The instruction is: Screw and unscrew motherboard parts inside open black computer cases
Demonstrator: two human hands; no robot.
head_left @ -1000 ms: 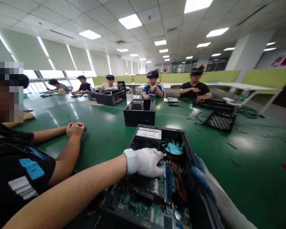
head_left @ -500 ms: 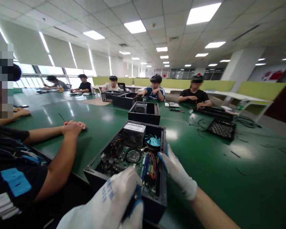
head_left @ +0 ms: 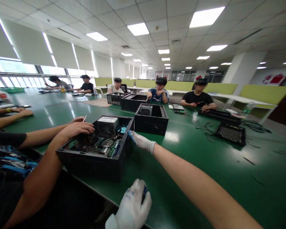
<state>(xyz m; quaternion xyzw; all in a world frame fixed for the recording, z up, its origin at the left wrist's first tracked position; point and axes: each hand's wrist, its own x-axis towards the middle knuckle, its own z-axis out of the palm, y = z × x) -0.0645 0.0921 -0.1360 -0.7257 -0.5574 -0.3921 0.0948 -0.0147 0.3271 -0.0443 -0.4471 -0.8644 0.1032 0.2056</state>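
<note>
A black computer case lies open side up on the green table, left of centre. Its power supply, blue fan and green motherboard show inside. My right hand, in a white glove with blue fingertips, touches the case's right side with its fingers stretched out. Low in the middle, apart from the case, my gloved left hand is curled closed near the table edge. Something dark blue shows by its fingers, too hidden to name. A co-worker's hands rest over the left side of the case, with a slim tool.
Another open case stands just behind, with more cases farther back. On the right lie a black perforated tray, cables and loose scraps. Several people sit around the table.
The computer case has slid left towards the co-worker, my right hand staying against its side. My left hand has drawn back from over it. The co-worker's hands have come onto the case.
</note>
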